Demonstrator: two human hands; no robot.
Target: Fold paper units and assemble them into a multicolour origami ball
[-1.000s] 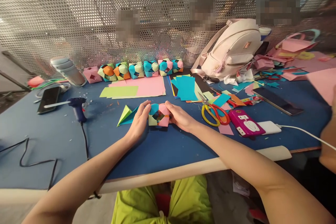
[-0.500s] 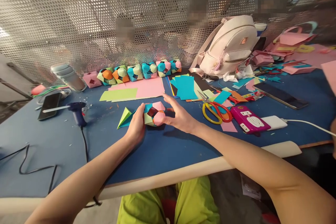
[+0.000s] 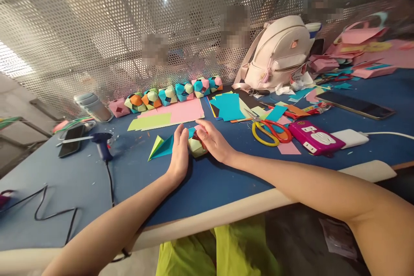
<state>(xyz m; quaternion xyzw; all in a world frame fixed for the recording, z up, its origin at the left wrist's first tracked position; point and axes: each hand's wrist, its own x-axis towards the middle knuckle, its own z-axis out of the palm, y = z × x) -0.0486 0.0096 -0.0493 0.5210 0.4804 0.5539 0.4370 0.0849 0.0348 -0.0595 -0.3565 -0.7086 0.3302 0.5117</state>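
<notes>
Both my hands press on a folded paper ball (image 3: 196, 146) of pink, green, teal and orange pieces on the blue table (image 3: 210, 181). My left hand (image 3: 180, 155) cups its left side with the fingers together. My right hand (image 3: 213, 140) lies over its top and right side, fingers curved round it. Most of the ball is hidden under them. A folded green and teal paper triangle (image 3: 161, 146) lies just left of my left hand.
A row of finished paper balls (image 3: 171, 92) lines the mesh screen. Pink and green sheets (image 3: 168, 114), teal sheets (image 3: 228, 105), scissors (image 3: 270, 131), a pink power strip (image 3: 315, 138), a glue gun (image 3: 101, 144), two phones and a white backpack (image 3: 280, 56) lie around.
My right hand has come down from an open pose onto the top of the ball. My left hand slid along its left side. The view tilted up and shifted.
</notes>
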